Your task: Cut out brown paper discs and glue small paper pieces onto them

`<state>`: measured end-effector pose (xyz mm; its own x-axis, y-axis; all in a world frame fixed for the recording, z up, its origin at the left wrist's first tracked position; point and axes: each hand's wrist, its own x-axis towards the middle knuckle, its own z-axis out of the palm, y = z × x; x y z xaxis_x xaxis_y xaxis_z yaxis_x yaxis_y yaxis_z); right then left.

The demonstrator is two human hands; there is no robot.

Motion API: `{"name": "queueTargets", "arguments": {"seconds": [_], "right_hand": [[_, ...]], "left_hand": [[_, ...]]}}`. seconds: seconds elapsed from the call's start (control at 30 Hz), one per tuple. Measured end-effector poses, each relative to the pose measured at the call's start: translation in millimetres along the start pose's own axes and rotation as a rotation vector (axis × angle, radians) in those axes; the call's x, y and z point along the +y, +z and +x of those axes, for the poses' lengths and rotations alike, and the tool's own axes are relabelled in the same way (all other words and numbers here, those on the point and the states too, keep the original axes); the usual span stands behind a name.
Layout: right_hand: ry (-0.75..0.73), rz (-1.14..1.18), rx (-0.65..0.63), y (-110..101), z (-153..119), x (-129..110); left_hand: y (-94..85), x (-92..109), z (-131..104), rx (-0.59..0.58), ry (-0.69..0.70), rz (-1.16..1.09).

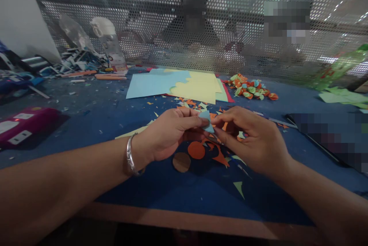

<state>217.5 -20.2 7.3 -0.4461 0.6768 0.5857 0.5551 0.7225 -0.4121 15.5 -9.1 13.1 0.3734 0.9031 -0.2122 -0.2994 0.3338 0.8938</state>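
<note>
A small folded piece of light blue paper [206,122] is pinched in my left hand [169,133], with the thumb on its face. My right hand [248,136] closes thumb and forefinger at that paper's right edge. Below the hands lie an orange paper circle [196,150] and a brown disc [181,162], side by side on the blue tabletop [161,192]. Orange and pale green paper scraps [220,158] are scattered under and around my right hand. My left wrist wears a silver bangle [130,156].
Coloured paper sheets [158,85] lie beyond my hands, beside a heap of small curled paper pieces [250,87]. A water bottle [109,45] stands back left, near a magenta device [27,125]. At right are a green bottle [339,68] and a dark tablet-like object [330,138]. Perforated metal [149,16] closes the back.
</note>
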Motion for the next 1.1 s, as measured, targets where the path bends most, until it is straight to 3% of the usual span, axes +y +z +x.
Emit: {"name": "queueTargets", "arguments": {"seconds": [0.27,0.53,0.7,1.1], "right_hand": [[-0.003,-0.002,-0.018,-2.8,2.8,-4.3],[0.278,0.212,-0.059,-2.7,8.1,-10.6],[0.361,0.320,-0.079,-4.4,9.8,-10.6],[0.410,0.453,-0.104,-4.1,12.1,-9.0]], "left_hand": [[1.8,-1.6,-3.6,-0.032,0.046,0.051],[-3.0,-5.7,-7.1,-0.090,0.245,0.317],[-6.4,-7.4,-6.7,-0.065,0.350,0.497],[-4.6,-7.2,-5.8,-0.037,0.359,0.483]]}}
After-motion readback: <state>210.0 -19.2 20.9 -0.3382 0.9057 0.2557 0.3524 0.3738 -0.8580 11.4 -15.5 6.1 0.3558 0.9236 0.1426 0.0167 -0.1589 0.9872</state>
